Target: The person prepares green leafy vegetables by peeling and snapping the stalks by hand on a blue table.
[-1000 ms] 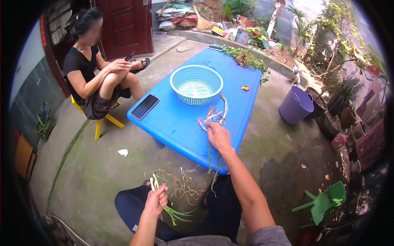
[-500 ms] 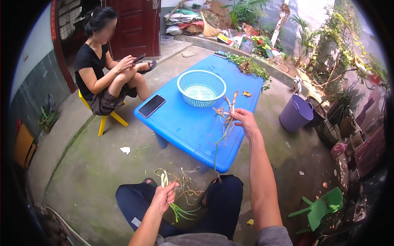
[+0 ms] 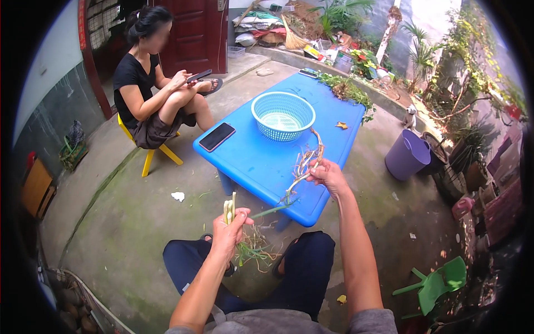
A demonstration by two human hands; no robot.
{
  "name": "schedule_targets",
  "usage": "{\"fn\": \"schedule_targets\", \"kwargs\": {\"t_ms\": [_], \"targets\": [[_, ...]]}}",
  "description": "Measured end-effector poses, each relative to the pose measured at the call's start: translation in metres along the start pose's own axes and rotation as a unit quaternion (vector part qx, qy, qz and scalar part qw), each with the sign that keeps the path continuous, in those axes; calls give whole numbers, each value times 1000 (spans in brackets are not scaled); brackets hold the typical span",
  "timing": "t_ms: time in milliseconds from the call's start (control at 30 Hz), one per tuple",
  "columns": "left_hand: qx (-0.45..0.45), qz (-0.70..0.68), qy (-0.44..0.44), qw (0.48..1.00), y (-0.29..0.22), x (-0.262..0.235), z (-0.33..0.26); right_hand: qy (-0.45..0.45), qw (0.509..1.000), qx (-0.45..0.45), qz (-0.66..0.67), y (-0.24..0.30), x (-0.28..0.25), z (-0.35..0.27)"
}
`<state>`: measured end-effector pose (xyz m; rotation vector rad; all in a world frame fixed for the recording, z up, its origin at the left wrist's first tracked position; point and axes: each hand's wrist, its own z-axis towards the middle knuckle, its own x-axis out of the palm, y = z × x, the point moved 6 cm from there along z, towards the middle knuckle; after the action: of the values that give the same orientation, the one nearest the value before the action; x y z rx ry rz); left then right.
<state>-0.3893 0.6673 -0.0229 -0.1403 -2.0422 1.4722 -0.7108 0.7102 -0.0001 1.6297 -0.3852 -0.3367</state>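
Observation:
My left hand (image 3: 227, 236) is closed around a small bunch of pale-stemmed scallions (image 3: 229, 209), whose white ends stick up above the fingers. Over the near part of the blue table (image 3: 250, 172), my right hand (image 3: 329, 177) pinches a straggly scallion (image 3: 302, 177) with dry, brownish outer leaves. Its green leaf (image 3: 275, 210) reaches down toward my left fingers; I cannot tell whether they touch it. Between my feet lies a heap of stringy trimmings (image 3: 258, 245) with some green in it. A light-blue plastic basket (image 3: 283, 119) stands on the table, beyond my right hand.
A black-screened phone (image 3: 217, 137) lies at the table's left edge; leafy greens (image 3: 342, 88) lie at its far end. On a yellow stool (image 3: 167, 155), a person (image 3: 153, 94) holds a phone. To the right stand a purple bucket (image 3: 406, 156) and a green chair (image 3: 439, 284).
My left hand has risen with its bunch toward the table. My right hand has come slightly lower, and its scallion now slants toward my left hand. The view has shifted a little.

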Motion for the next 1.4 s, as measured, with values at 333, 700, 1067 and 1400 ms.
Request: {"fn": "schedule_targets", "kwargs": {"t_ms": [333,700,1067,1400], "targets": [[27,86,49,995,53,28,36,29,983,-45,175,-42,37,-21],[-148,1,66,987,65,44,26,140,984,20,105,-50,96,-65],[-369,-202,158,893,84,7,4,115,992,26,41,-95,75,-40],[-191,35,48,980,59,-19,-7,-208,947,-99,-223,-72,28,-62]]}}
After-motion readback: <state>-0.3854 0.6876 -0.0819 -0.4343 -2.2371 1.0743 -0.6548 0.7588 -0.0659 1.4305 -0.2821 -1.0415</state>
